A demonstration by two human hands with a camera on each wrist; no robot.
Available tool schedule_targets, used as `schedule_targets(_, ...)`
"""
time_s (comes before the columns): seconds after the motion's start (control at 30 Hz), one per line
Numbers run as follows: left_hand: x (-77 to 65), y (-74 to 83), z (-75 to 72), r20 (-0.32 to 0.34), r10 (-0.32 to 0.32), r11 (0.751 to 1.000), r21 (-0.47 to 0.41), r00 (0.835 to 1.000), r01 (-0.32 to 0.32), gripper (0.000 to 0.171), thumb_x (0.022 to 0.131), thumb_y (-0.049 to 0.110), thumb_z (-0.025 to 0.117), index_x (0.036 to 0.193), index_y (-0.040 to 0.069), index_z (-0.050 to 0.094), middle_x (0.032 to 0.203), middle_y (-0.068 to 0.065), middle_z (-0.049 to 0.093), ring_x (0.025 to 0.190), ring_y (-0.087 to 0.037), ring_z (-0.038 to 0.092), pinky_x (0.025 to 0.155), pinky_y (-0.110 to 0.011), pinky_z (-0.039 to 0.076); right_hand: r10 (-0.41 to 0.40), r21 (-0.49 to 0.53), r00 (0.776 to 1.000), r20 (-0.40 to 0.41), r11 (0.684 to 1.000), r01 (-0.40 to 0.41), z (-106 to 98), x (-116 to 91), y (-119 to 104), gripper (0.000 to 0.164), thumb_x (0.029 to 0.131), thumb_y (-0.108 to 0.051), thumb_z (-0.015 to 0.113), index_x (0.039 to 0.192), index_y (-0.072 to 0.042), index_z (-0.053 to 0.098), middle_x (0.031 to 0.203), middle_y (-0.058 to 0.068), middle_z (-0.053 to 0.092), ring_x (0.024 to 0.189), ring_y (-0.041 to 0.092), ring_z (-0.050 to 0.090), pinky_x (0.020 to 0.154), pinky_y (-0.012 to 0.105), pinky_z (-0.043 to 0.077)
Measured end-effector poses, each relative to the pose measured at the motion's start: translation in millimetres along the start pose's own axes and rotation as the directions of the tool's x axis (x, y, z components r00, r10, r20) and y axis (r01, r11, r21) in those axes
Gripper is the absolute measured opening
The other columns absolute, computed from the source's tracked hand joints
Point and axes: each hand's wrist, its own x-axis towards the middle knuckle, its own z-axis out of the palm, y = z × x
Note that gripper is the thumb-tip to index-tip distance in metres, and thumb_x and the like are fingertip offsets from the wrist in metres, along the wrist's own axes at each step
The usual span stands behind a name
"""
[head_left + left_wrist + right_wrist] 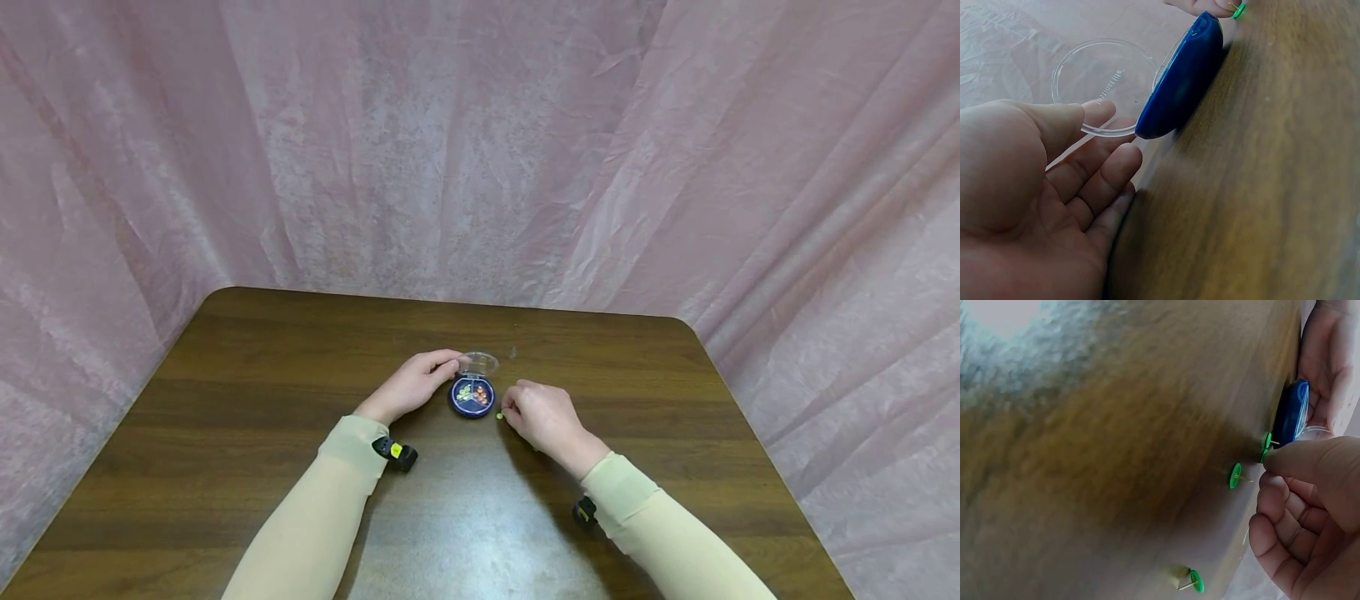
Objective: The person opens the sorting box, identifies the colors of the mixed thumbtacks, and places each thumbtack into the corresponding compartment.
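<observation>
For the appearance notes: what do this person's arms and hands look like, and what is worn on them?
Both the left hand and right hand are ungloved. The long left sleeve and right sleeve are plain pale cream, with slightly greener cuffs. A black device with a yellow patch sits at each wrist.

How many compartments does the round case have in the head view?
3 in the case: the left compartment with green pieces, the right compartment with orange pieces, and the near compartment, closest to the person. None seems hidden.
</observation>
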Motion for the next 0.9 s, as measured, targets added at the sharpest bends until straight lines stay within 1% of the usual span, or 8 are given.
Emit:
schedule_targets(0.2, -0.1, 0.4, 1.1, 0.009, -0.026, 1.000, -0.001, 1.000, 0.026, 0.031, 0.106, 0.037, 0.047, 0.129, 0.030, 0.066, 0.129, 0.015, 0.061, 0.127, -0.007, 0.050, 0.108, -0.036, 0.036, 0.022, -0.005, 0.999, -0.024, 1.000, -0.022, -4.5, -4.5, 2.2, 0.014, 0.085, -0.017, 0.069, 0.075, -0.026, 0.065, 0.073, -0.015, 0.049, 0.061, 0.006, 0.047, 0.052, 0.029, 0.041)
schedule_targets(0.37, 1.6, 1.5, 1.4, 0.010, -0.016, 1.000, 0.004, 1.000, 0.016, 0.031, 0.106, 0.038, 0.047, 0.129, 0.029, 0.066, 0.128, 0.015, 0.061, 0.127, -0.008, 0.051, 0.108, -0.037, 0.036, 0.110, 0.126, 0.994, -0.027, 0.986, -0.106, -17.9, -8.9, 0.5, 0.010, 0.086, -0.018, 0.069, 0.081, -0.027, 0.070, 0.076, -0.016, 0.054, 0.065, 0.003, 0.050, 0.058, 0.026, 0.043)
schedule_targets(0.43, 2.0, 1.3, 1.3, 0.009, -0.008, 1.000, 0.006, 1.000, 0.008, 0.032, 0.106, 0.037, 0.047, 0.130, 0.028, 0.066, 0.128, 0.014, 0.061, 0.127, -0.009, 0.051, 0.108, -0.038, 0.037, 0.160, 0.261, 0.987, 0.007, 0.952, -0.156, -24.6, -10.8, -1.6, 0.008, 0.088, -0.021, 0.070, 0.083, -0.027, 0.071, 0.078, -0.017, 0.058, 0.068, 0.003, 0.054, 0.062, 0.025, 0.045)
schedule_targets(0.5, 2.0, 1.7, 1.1, 0.008, -0.004, 1.000, 0.006, 1.000, 0.004, 0.031, 0.106, 0.036, 0.047, 0.130, 0.028, 0.066, 0.128, 0.014, 0.062, 0.127, -0.009, 0.051, 0.108, -0.038, 0.037, 0.198, 0.432, 0.978, 0.069, 0.878, -0.208, -31.1, -12.8, -4.1, 0.004, 0.090, -0.025, 0.071, 0.086, -0.025, 0.072, 0.081, -0.013, 0.063, 0.071, 0.005, 0.056, 0.065, 0.025, 0.047)
schedule_targets(0.6, 1.6, 1.7, 0.6, 0.006, -0.013, 1.000, 0.008, 1.000, 0.013, 0.031, 0.106, 0.036, 0.047, 0.130, 0.028, 0.066, 0.127, 0.014, 0.062, 0.126, -0.008, 0.052, 0.108, -0.036, 0.037, 0.215, 0.712, 0.956, 0.198, 0.639, -0.291, -39.3, -16.0, -8.4, 0.013, 0.092, -0.029, 0.071, 0.095, -0.017, 0.074, 0.085, 0.001, 0.068, 0.072, 0.009, 0.058, 0.066, 0.027, 0.048)
schedule_targets(0.7, 1.1, 1.3, 0.3, 0.005, -0.023, 1.000, 0.004, 1.000, 0.023, 0.032, 0.106, 0.037, 0.048, 0.129, 0.028, 0.066, 0.128, 0.014, 0.062, 0.126, -0.008, 0.052, 0.108, -0.036, 0.037, 0.165, 0.899, 0.938, 0.305, 0.275, -0.340, -46.6, -19.5, -13.1, 0.024, 0.094, -0.029, 0.070, 0.101, -0.007, 0.070, 0.085, 0.008, 0.063, 0.070, 0.012, 0.054, 0.065, 0.027, 0.047)
schedule_targets(0.83, 0.8, -1.0, 0.6, 0.009, -0.018, 1.000, -0.004, 1.000, 0.018, 0.032, 0.106, 0.037, 0.047, 0.130, 0.027, 0.066, 0.129, 0.012, 0.062, 0.127, -0.011, 0.051, 0.108, -0.039, 0.037, 0.020, 0.930, 0.950, 0.312, -0.211, -0.301, -58.4, -24.0, -19.8, 0.019, 0.100, -0.019, 0.060, 0.102, 0.000, 0.060, 0.082, 0.002, 0.052, 0.070, 0.012, 0.047, 0.067, 0.027, 0.040)
schedule_targets(0.9, 1.1, -1.9, 0.9, 0.009, -0.015, 1.000, -0.013, 1.000, 0.015, 0.032, 0.106, 0.038, 0.048, 0.129, 0.027, 0.066, 0.128, 0.012, 0.062, 0.127, -0.011, 0.052, 0.107, -0.038, 0.037, -0.064, 0.888, 0.961, 0.268, -0.369, -0.273, -64.5, -25.8, -23.4, 0.013, 0.104, -0.014, 0.051, 0.100, -0.003, 0.057, 0.083, 0.000, 0.049, 0.071, 0.010, 0.044, 0.068, 0.026, 0.037)
